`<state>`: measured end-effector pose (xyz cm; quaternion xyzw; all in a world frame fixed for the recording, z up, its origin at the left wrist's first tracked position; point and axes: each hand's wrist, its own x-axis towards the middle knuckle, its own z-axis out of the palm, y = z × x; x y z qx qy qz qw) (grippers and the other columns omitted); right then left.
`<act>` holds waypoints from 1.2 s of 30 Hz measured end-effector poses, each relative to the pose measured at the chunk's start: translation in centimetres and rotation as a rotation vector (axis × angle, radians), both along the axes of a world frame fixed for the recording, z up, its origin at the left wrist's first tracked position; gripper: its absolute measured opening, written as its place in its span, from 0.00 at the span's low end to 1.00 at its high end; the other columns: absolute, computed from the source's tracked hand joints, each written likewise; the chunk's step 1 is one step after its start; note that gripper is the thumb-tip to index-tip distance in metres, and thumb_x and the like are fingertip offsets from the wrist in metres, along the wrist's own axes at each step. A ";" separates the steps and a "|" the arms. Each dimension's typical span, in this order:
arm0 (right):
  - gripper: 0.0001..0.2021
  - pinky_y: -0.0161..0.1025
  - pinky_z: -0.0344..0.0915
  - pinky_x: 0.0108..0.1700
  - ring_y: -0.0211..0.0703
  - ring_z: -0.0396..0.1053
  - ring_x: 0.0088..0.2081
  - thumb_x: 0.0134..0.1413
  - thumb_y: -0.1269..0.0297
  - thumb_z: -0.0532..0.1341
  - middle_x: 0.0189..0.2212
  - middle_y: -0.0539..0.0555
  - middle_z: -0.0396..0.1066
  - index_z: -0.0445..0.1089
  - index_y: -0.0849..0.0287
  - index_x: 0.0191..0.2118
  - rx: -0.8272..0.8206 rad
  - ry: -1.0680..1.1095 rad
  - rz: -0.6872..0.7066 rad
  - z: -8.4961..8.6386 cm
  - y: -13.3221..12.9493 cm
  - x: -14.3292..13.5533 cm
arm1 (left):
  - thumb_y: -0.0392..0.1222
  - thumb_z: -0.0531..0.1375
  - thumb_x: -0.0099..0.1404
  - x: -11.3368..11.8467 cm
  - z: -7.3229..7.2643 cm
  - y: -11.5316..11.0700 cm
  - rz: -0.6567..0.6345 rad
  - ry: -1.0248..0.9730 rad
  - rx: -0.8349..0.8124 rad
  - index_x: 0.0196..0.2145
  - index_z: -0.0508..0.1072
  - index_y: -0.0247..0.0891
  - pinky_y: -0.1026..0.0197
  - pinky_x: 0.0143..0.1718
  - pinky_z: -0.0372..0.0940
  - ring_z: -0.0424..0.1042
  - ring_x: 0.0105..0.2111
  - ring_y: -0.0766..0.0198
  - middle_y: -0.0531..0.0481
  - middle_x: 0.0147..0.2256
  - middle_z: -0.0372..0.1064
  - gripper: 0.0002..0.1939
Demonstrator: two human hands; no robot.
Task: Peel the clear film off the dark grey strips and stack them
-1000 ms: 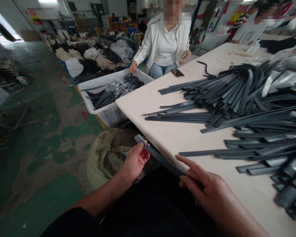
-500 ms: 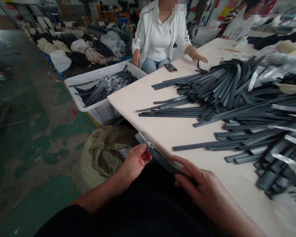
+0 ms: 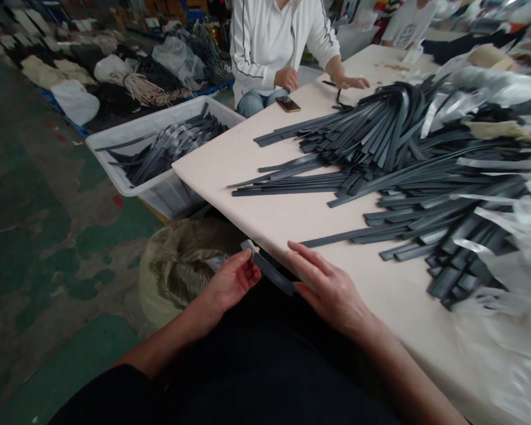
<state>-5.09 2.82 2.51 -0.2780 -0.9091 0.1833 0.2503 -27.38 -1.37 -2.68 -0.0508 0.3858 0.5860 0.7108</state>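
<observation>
My left hand is closed in a pinch around one end of a dark grey flat strip, just off the near edge of the table. The pinched end sticks up pale past the thumb. From there the strip slopes down to the right, as far as the thumb of my right hand. The right fingers are stretched out and apart over the table edge, close to the tip of a strip lying there. Whether the right thumb touches the held strip, I cannot tell. Many similar strips form a large pile on the table.
A white tub with more strips stands beyond the table corner. Below the left hand sits an open woven sack. Across the table a person in a white jacket sits by a phone. Clear plastic lies at right.
My right hand has let its grip on the strip loosen, its fingers now straightened toward the table edge. The left hand keeps its pinch. Across the table, the person's hand has risen toward the table.
</observation>
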 end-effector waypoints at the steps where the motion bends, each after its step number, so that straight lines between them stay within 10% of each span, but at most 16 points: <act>1: 0.23 0.49 0.68 0.57 0.51 0.65 0.59 0.64 0.71 0.55 0.63 0.62 0.60 0.59 0.54 0.63 0.062 -0.023 0.051 -0.3 0.1 -0.6 | 0.34 0.65 0.62 0.5 -0.2 -0.3 -0.035 -0.008 0.021 0.33 0.77 0.32 0.66 0.29 0.70 0.72 0.25 0.68 0.50 0.27 0.74 0.02; 13: 0.13 0.41 0.68 0.49 0.42 0.74 0.44 0.69 0.68 0.50 0.42 0.55 0.77 0.70 0.56 0.51 -0.044 0.191 0.286 0.6 -0.1 -3.5 | 0.39 0.59 0.63 1.7 0.1 -1.5 -0.129 -0.228 0.151 0.39 0.76 0.30 0.58 0.44 0.71 0.76 0.40 0.56 0.39 0.39 0.75 0.10; 19: 0.12 0.34 0.66 0.43 0.38 0.73 0.38 0.69 0.62 0.50 0.36 0.50 0.76 0.72 0.53 0.44 -0.642 0.078 0.229 3.3 -2.5 1.5 | 0.37 0.49 0.73 -5.9 -1.5 1.8 0.461 0.037 -0.096 0.43 0.72 0.24 0.63 0.33 0.72 0.76 0.30 0.62 0.38 0.31 0.75 0.15; 24: 0.15 0.35 0.67 0.45 0.40 0.73 0.39 0.69 0.58 0.51 0.37 0.50 0.76 0.74 0.53 0.39 -0.846 0.052 0.139 2.0 -3.3 2.7 | 0.38 0.49 0.74 -10.5 0.4 2.1 0.721 0.304 0.058 0.43 0.73 0.37 0.72 0.27 0.66 0.72 0.24 0.72 0.52 0.30 0.75 0.12; 30: 0.18 0.38 0.69 0.43 0.42 0.74 0.38 0.67 0.53 0.53 0.36 0.54 0.77 0.76 0.58 0.43 -0.979 0.358 0.034 1.3 -1.7 -0.1 | 0.50 0.65 0.62 -4.3 1.9 1.0 0.059 0.689 0.483 0.42 0.75 0.35 0.67 0.21 0.60 0.71 0.23 0.65 0.45 0.30 0.76 0.16; 36: 0.14 0.49 0.59 0.61 0.51 0.63 0.60 0.61 0.52 0.61 0.65 0.56 0.59 0.77 0.56 0.41 -0.949 0.829 -0.023 1.0 2.5 0.5 | 0.54 0.61 0.65 0.4 0.0 0.1 -0.634 0.671 0.519 0.42 0.75 0.34 0.65 0.24 0.61 0.71 0.24 0.64 0.43 0.31 0.75 0.19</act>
